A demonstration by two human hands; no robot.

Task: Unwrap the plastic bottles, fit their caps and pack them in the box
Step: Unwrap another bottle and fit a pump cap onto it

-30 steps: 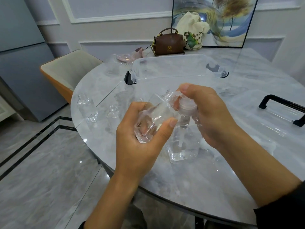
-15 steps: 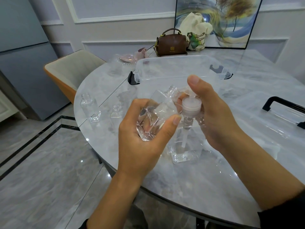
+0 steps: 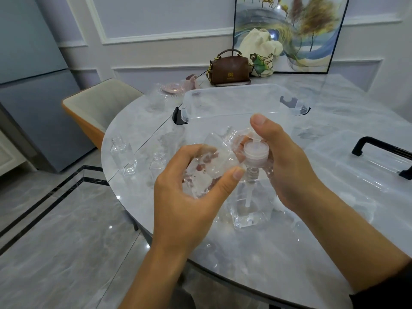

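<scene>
A marble desk [image 3: 267,253] carries a clear box [image 3: 234,90] just behind the hands. The left hand [image 3: 189,208] grips a bottle [image 3: 207,168] tilted, its neck slanting up and away to the right. The right hand [image 3: 287,166] holds the cap [image 3: 256,153] just right of that neck, with the tube hanging straight down. The two axes probably need aligning before the cap is fitted.

Wall [image 3: 156,18]: pale lilac, with white moulded panels.
Floor [image 3: 55,230]: glossy grey marble tiles with a black double inlay stripe [image 3: 44,198] on the left and small glints of light.
Table [image 3: 267,264]: round, grey marble-look top.
Chair [image 3: 100,101]: cream seat and orange shell, at the table's far left.
Cabinet [image 3: 29,85]: tall, grey-blue, on the left.
Painting [image 3: 301,30]: black-framed, against the wall behind the table.
</scene>
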